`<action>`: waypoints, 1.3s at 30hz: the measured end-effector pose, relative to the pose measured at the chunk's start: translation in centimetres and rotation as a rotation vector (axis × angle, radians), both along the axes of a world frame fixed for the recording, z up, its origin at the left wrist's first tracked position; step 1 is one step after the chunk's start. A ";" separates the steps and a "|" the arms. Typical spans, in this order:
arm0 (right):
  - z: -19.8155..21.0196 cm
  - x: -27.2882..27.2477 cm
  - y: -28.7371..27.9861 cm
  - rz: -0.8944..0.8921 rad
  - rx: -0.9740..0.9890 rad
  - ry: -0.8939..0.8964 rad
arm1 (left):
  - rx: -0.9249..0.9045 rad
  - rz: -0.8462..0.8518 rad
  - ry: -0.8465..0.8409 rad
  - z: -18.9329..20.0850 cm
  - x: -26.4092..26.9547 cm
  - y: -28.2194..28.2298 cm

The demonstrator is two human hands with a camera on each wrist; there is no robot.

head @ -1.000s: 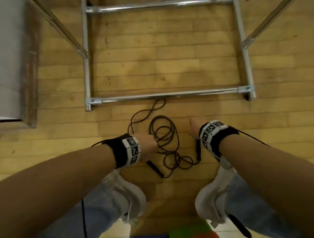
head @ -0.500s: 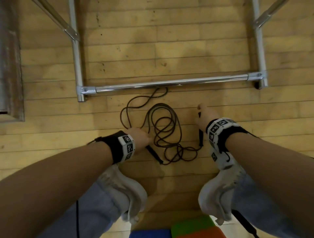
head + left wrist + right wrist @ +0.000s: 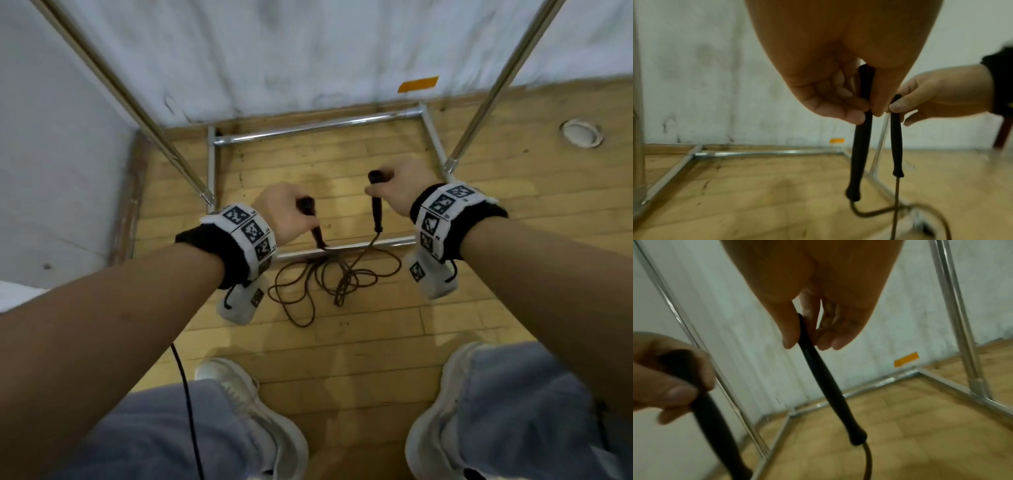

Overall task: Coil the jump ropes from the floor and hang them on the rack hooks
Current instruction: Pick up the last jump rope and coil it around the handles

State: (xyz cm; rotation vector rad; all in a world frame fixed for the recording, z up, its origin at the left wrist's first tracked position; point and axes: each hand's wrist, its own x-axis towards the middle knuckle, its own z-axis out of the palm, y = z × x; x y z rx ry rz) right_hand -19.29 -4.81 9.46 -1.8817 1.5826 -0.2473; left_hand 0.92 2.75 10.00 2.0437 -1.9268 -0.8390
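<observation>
Left side: a white wall [image 3: 51, 154] meets the wooden floor [image 3: 342, 342], and a slanted chrome upright [image 3: 137, 102] of the metal rack [image 3: 308, 132] descends to the rack's base frame.

The left hand [image 3: 284, 212] is raised above the floor. Its thumb and fingers [image 3: 838, 112] are curled around the upper part of one black handle [image 3: 860, 146] of the jump rope [image 3: 308, 287]. The handle hangs downward, and the cord leaves its lower end in a bend.

Centre: the brown cord of the jump rope lies in loose, uncoiled loops on the floor, just in front of the near base bar [image 3: 342, 250] of the rack and partly crossing it. Both cord ends rise from this pile to the two handles.

The right hand [image 3: 400, 188] is held level with the left hand and near it, not touching. Its thumb and fingertips [image 3: 789, 339] pinch the top of the second black handle [image 3: 826, 382], which hangs nearly vertical with the cord trailing from its flared lower end.

Right side: a second slanted upright [image 3: 496, 85] joins the base frame. A round floor fitting [image 3: 580, 133] sits well apart from the rack. An orange tape strip [image 3: 418, 84] is on the far wall.

Bottom: two white shoes [image 3: 260, 411] stand on the floor.
</observation>
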 end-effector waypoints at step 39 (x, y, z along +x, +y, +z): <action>12.2 -0.9 5.5 0.212 -0.332 -0.237 | -0.288 0.263 0.711 15.8 -4.6 1.6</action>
